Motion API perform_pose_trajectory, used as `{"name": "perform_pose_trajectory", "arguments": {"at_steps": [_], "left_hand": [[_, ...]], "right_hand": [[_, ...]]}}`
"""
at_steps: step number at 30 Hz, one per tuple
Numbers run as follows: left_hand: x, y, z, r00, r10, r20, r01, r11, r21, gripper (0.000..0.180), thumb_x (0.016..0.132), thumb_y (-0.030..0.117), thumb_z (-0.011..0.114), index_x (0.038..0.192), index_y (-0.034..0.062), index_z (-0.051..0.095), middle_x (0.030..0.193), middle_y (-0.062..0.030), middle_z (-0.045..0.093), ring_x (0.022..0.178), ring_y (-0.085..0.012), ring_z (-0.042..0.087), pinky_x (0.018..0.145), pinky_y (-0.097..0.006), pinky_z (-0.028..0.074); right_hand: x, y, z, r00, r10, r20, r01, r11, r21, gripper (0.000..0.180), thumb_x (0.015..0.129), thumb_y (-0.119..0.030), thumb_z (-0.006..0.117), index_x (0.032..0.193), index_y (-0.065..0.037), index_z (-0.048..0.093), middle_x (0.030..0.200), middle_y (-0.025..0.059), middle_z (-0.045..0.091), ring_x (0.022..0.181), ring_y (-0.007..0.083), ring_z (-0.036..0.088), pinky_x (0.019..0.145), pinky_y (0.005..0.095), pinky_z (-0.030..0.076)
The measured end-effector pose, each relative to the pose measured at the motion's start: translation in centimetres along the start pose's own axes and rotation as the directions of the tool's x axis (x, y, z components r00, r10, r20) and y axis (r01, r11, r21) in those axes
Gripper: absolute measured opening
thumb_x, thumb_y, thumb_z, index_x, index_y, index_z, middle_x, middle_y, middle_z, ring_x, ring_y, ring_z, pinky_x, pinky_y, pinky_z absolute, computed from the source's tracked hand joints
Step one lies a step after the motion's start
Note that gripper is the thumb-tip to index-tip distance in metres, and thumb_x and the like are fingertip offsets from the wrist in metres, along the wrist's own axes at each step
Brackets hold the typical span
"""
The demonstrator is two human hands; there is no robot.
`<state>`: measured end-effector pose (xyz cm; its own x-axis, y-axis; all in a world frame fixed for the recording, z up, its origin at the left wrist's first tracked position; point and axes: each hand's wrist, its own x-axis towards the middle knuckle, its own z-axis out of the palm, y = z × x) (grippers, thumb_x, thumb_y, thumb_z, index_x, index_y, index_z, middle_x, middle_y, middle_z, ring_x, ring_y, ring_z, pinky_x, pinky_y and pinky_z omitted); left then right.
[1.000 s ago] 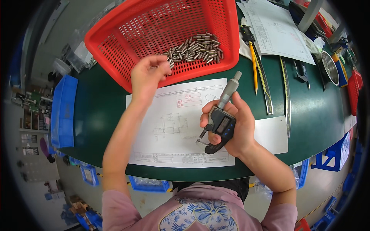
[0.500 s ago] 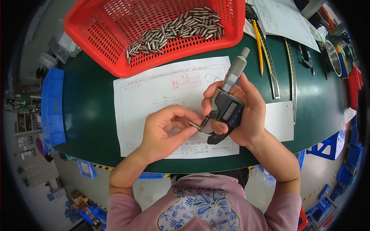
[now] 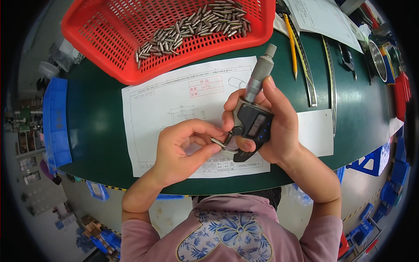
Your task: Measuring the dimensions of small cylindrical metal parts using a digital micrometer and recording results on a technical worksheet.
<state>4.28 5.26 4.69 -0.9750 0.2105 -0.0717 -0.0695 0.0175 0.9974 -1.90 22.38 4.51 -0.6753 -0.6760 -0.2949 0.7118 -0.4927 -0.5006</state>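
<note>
My right hand (image 3: 275,126) grips a digital micrometer (image 3: 251,118), black body with a grey thimble pointing up and away. My left hand (image 3: 183,150) pinches a small metal pin (image 3: 217,143) between thumb and fingertips and holds it at the micrometer's jaw. Both hands hover over a white drawing sheet (image 3: 174,105) on the green table. A red plastic basket (image 3: 109,39) at the far side holds several more metal pins (image 3: 192,28).
A steel ruler (image 3: 305,65), a yellow pencil (image 3: 290,43) and more papers (image 3: 323,17) lie at the back right. A second small white sheet (image 3: 316,133) sits right of my hands. Blue bins (image 3: 54,118) hang at the table's left edge.
My left hand left the basket, came back with a pin and brought it to the micrometer's jaw. The view has tilted so the basket sits higher in the frame.
</note>
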Motion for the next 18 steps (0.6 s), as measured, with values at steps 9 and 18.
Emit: {"name": "perform_pose_trajectory", "arguments": {"at_steps": [9,18], "left_hand": [[-0.17,0.26,-0.36,0.974,-0.211,0.083,0.226,0.935,-0.274,0.021,0.076,-0.006,0.053,0.096,-0.0041,0.048,0.093,-0.0113,0.055,0.077,-0.0113,0.055,0.065,-0.022,0.047],[-0.32,-0.17,-0.41,0.971,-0.225,0.085,0.24,0.918,-0.314,0.017,0.076,-0.005,0.054,0.092,-0.0041,0.049,0.089,-0.01,0.055,0.075,-0.0114,0.055,0.065,-0.023,0.049]], "right_hand": [[0.06,-0.19,0.01,1.0,0.01,-0.022,-0.009,0.998,0.056,0.059,0.081,-0.057,0.032,0.085,-0.001,0.052,0.066,0.0104,0.057,0.041,0.0136,0.045,0.038,0.0222,0.036],[-0.11,0.01,0.02,1.0,-0.001,-0.024,0.001,1.0,0.024,0.064,0.083,-0.059,0.024,0.09,-0.002,0.051,0.069,0.0115,0.055,0.04,0.0127,0.044,0.035,0.0202,0.035]]}}
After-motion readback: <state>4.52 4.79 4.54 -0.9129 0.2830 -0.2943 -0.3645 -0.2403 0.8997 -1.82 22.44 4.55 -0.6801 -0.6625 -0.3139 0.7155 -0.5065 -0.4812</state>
